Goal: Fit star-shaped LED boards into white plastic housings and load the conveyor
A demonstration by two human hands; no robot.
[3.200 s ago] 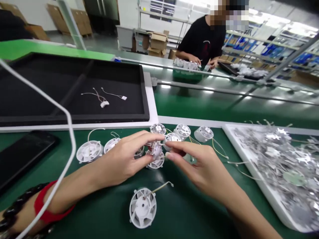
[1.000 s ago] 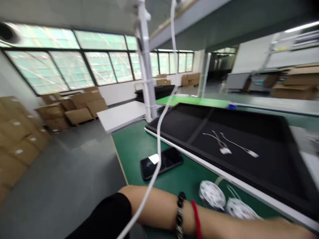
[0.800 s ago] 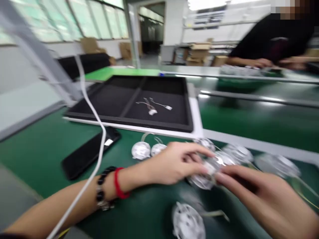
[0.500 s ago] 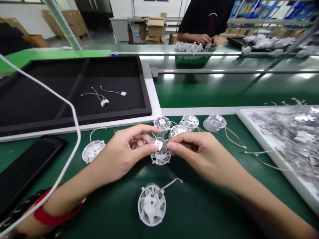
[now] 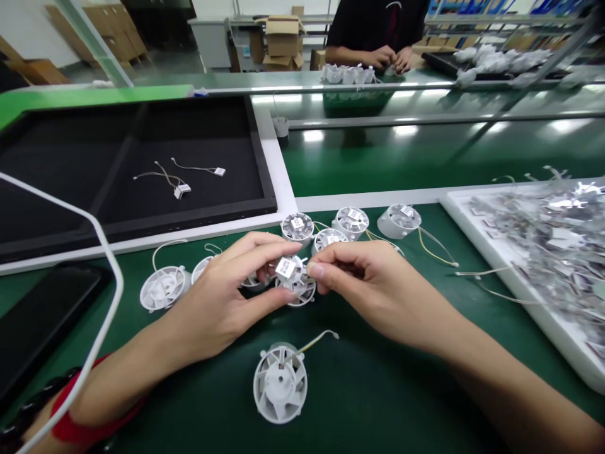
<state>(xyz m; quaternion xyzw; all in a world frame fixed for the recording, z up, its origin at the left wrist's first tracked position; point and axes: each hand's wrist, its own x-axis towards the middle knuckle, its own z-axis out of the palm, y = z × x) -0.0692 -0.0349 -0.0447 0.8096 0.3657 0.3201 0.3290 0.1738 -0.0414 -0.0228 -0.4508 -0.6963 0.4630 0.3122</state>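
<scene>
My left hand (image 5: 236, 296) holds a small white labelled part (image 5: 286, 268) between thumb and fingers, above a white round fan housing (image 5: 302, 296). My right hand (image 5: 368, 277) pinches at the right edge of that part; its fingertips hide what exactly they grip. A white fan housing (image 5: 280, 383) with a short cable lies nearer to me on the green table (image 5: 378, 391). Several housings with labelled parts, such as one at the back (image 5: 352, 222) and one further right (image 5: 399, 221), stand beyond my hands. Another housing (image 5: 163, 287) lies left of my left hand.
A black tray (image 5: 70, 170) with a few cabled parts (image 5: 182, 189) is at the back left, a black phone (image 5: 47, 321) below it. A white tray (image 5: 449, 208) heaped with parts is at right. A white cable (image 5: 111, 252) crosses the left. A person (image 5: 378, 31) works opposite.
The labelled part in my fingers has tilted, and my left thumb sits lower beside it. The whole view has shifted slightly, so the objects appear further left and higher.
</scene>
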